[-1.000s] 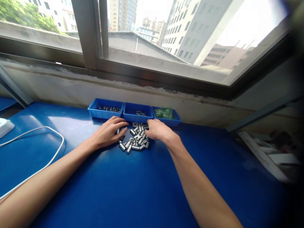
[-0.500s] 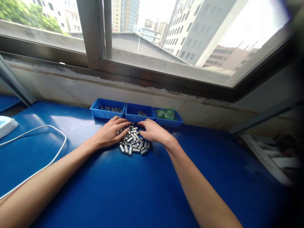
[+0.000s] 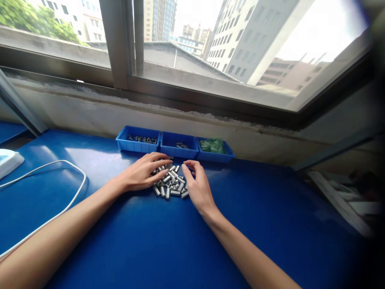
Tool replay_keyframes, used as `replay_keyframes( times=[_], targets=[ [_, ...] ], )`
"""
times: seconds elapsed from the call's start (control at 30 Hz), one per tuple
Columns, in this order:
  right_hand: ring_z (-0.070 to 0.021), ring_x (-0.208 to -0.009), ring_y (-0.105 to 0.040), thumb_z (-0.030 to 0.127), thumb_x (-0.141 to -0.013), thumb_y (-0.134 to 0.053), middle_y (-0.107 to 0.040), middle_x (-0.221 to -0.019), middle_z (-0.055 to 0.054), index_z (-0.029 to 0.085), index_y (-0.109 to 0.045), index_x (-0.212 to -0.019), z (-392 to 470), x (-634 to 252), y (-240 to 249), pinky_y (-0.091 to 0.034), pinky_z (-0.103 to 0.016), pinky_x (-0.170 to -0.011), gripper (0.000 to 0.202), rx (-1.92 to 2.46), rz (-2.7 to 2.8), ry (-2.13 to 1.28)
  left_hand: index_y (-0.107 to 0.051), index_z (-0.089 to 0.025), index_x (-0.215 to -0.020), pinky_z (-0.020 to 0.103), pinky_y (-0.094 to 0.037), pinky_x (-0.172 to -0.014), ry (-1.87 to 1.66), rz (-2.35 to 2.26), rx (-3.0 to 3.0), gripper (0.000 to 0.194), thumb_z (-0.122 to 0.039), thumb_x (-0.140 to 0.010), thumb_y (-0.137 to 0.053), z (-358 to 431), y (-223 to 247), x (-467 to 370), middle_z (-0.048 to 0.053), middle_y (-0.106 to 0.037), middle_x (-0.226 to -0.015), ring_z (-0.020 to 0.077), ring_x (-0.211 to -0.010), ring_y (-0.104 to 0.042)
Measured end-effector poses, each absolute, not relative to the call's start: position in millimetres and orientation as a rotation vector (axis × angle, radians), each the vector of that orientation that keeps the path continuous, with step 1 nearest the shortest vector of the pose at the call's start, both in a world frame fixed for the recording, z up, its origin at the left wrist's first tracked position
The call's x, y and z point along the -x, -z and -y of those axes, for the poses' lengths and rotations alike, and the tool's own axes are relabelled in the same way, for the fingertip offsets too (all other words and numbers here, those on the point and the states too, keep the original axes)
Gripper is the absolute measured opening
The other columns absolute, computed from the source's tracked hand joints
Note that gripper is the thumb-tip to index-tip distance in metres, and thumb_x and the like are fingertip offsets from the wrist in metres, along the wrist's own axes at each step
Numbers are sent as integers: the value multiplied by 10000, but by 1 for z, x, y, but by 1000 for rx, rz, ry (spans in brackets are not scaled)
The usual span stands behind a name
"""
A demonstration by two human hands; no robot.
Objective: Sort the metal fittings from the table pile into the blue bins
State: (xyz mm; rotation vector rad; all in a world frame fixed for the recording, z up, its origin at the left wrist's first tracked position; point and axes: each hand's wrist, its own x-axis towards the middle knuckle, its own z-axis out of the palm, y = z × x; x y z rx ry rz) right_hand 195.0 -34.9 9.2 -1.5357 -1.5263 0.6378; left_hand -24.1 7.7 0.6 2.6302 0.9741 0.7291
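A heap of short silvery metal standoffs (image 3: 175,193) lies on the blue table, with small screw-like pieces among them. My left hand (image 3: 143,171) rests palm down over the heap's left side, fingers spread and covering some of the pieces. At the right edge of the heap is my right hand (image 3: 198,182), turned on its side. Its thumb and fingers are curved and apart, with nothing visible between them. The palm side of the left hand is hidden.
Behind the heap stand three blue bins in a row: the left bin (image 3: 120,143) with small metal parts, the middle bin (image 3: 167,151) with a few standoffs, the right bin (image 3: 227,157) with green packets. A white cable (image 3: 72,192) curves across the left of the table (image 3: 150,249).
My right hand has turned onto its side and drawn down along the heap's right edge. My left hand has shifted slightly right, still over the pieces.
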Motion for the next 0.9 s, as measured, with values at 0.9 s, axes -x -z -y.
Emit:
replay_keyframes(
  times=[0.9],
  targets=[
    [-130,-579,-475,345,-890,-645,-559,-644,24,196,-609,-720,-7,-209,-2,-380,-281,-570,229,1193,1662,-585,-676,-177,-1020,387,-496,-912,-1019,-984,-2551,175,-161,-903,-547,-9,0,27,88,-633,-1046,236,-1020,-561]
  ],
)
